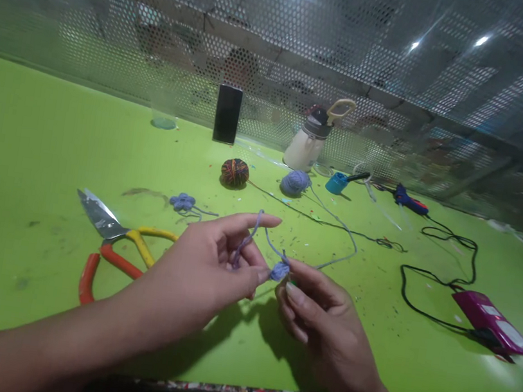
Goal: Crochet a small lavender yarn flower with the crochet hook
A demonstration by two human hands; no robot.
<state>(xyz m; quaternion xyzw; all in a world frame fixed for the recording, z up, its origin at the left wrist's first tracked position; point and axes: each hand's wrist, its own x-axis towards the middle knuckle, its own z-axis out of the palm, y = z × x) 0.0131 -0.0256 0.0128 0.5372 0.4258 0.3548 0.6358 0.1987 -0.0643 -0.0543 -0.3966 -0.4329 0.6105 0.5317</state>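
Note:
My left hand (218,258) pinches a small piece of purple crochet (279,271) between thumb and fingers. Purple yarn (274,244) loops over its raised index finger and runs down to the piece. On the other side, my right hand (323,308) is closed beside the piece, gripping what looks like a crochet hook, mostly hidden; a bit of green shows at the fingertips. From the purple yarn ball (295,182) a strand curves back towards my hands. A finished purple crochet flower (183,202) with loose tails lies beyond my left hand.
Scissors (113,233) with red and yellow handles lie open, partly under my left forearm. Behind are a multicoloured yarn ball (235,173), a phone (227,114), a bottle (306,143) and a blue pot (337,183). A glue gun (410,201) and purple power strip (494,321) are at right.

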